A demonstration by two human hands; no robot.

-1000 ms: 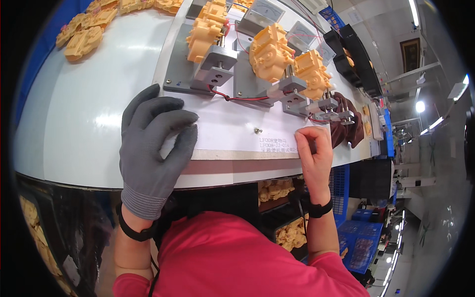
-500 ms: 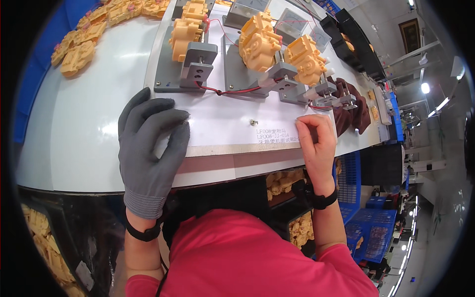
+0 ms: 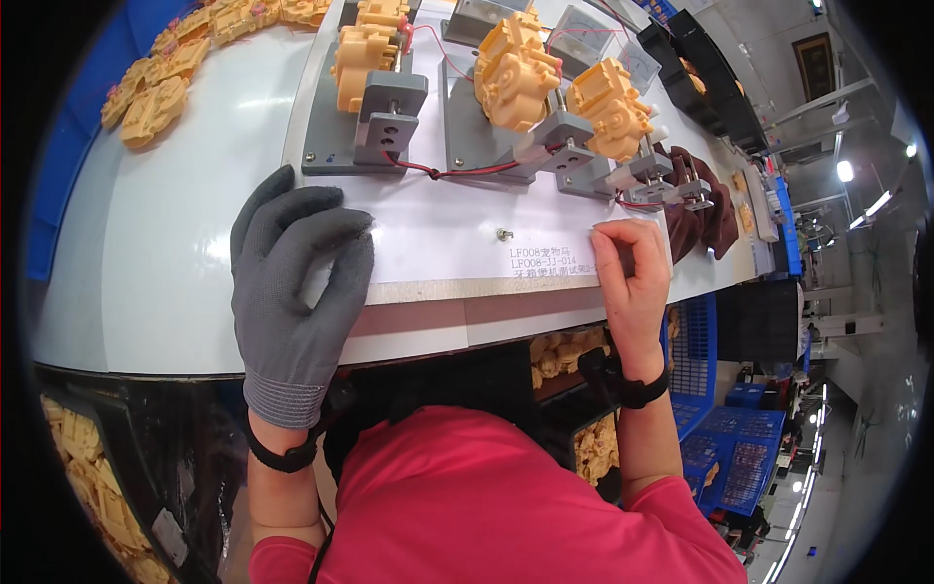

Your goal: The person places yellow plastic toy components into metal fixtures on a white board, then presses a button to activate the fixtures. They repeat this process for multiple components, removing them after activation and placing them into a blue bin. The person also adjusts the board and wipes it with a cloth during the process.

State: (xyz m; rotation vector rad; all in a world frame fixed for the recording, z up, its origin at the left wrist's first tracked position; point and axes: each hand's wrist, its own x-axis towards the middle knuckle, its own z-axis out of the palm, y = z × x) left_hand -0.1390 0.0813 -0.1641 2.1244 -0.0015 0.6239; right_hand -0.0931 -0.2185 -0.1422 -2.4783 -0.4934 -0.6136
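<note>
My left hand (image 3: 292,282), in a grey knit glove, rests flat with fingers apart on the near left part of a white board (image 3: 457,229). My right hand (image 3: 630,277) is bare and lies on the board's near right edge with its fingers curled under; nothing shows in it. Beyond the hands, three grey metal fixtures (image 3: 384,122) stand on the board, each carrying a yellow plastic part (image 3: 514,70). Red and black wires (image 3: 457,173) run between the fixtures. A small screw (image 3: 504,234) sits in the board between my hands.
Loose yellow plastic parts (image 3: 156,92) lie on the white table at the far left. A dark brown cloth (image 3: 696,209) lies right of the fixtures. Black trays (image 3: 700,68) stand at the far right. Bins of yellow parts (image 3: 559,355) sit under the table; blue crates (image 3: 725,457) stand at lower right.
The view has shifted, so the board and fixtures appear lower and nearer. Both hands stay on the board in the same poses.
</note>
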